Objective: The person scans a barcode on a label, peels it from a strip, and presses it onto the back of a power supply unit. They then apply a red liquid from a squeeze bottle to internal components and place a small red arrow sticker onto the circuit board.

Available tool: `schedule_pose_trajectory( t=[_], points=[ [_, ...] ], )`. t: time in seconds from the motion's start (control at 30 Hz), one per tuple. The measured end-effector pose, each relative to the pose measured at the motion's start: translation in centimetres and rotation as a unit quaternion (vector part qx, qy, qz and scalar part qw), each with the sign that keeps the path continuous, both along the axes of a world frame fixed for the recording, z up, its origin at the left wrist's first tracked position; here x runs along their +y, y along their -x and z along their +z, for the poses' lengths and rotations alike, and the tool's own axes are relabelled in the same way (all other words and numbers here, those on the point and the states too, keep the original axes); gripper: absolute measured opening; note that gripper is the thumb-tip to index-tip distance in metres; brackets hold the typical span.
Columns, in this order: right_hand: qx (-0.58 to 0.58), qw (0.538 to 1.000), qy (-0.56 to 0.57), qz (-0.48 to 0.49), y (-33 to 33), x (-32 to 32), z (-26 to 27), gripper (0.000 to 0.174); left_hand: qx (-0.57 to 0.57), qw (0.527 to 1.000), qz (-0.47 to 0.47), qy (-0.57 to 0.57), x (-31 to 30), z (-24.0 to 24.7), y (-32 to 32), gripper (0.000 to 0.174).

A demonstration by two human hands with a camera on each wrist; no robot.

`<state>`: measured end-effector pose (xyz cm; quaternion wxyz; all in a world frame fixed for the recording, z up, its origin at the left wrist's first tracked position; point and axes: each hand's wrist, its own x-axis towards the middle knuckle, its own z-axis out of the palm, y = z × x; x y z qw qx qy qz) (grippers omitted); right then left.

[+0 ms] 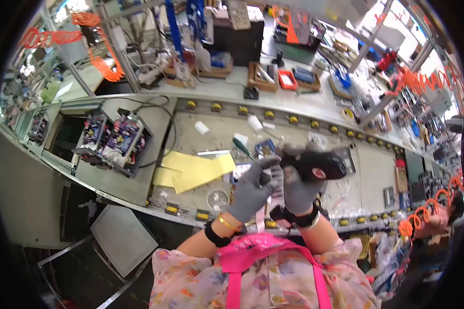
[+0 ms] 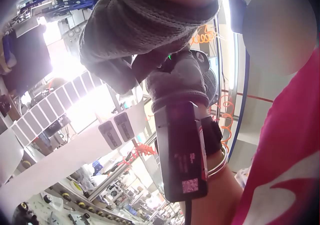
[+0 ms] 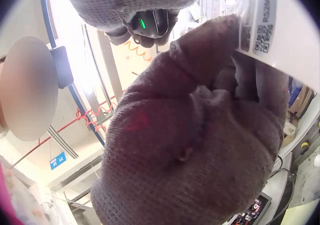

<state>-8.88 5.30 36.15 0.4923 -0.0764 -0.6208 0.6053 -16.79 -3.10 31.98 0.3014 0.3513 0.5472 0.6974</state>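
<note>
In the head view, both hands wear grey gloves and meet over the conveyor. My left hand [image 1: 250, 193] pinches a strip of white labels [image 1: 277, 183]. In the left wrist view, rows of pale labels [image 2: 55, 104] and a white backing strip [image 2: 60, 157] bearing two dark labels [image 2: 118, 130] extend from it. A printed QR code label [image 3: 262, 37] appears beside the left fingertips in the right wrist view. My right hand [image 1: 300, 190] holds a black handheld device [image 1: 319, 164], shaped like a barcode scanner, with a rounded end. A small green light [image 3: 142, 23] glows between the right fingers.
Yellow sheets [image 1: 193, 170], a green-handled screwdriver [image 1: 242, 147] and a round clear dish [image 1: 217, 199] lie on the conveyor bed. Metal-framed units with circuit parts [image 1: 121, 136] stand at the left. Yellow rollers line the conveyor edges; a shelf behind carries small boxes [image 1: 263, 75].
</note>
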Motion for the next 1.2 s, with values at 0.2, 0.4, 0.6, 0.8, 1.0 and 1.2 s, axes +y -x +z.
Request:
schedule_pose_trajectory(
  t=[0.2, 0.4, 0.6, 0.8, 1.0, 1.2],
  points=[
    [0.092, 0.995, 0.008, 0.026, 0.4, 1.0, -1.5, 0.061, -0.024, 0.999, -0.011, -0.046, 0.6, 0.2, -0.5, 0.049],
    [0.107, 0.992, 0.007, 0.061, 0.5, 1.0, -1.1, 0.058, -0.001, 1.0, 0.008, -0.029, 0.5, 1.4, -0.6, 0.048],
    [0.083, 0.996, 0.023, 0.016, 0.9, 0.6, -0.3, 0.056, -0.012, 1.0, 0.001, -0.021, 0.3, 1.6, -0.3, 0.051],
    [-0.035, 0.987, 0.107, -0.113, 1.6, 2.0, 1.6, 0.047, 0.021, 1.0, 0.02, -0.012, -0.3, 0.4, 1.0, 0.053],
    [-0.043, 0.989, 0.103, -0.093, 1.1, 3.1, 0.4, 0.045, -0.017, 0.998, 0.047, -0.025, -0.2, 0.6, 1.6, 0.053],
    [0.094, 0.992, 0.082, 0.018, 1.4, 1.4, 1.6, 0.047, -0.018, 0.999, 0.026, -0.008, -0.2, 1.0, 1.4, 0.053]
  ],
)
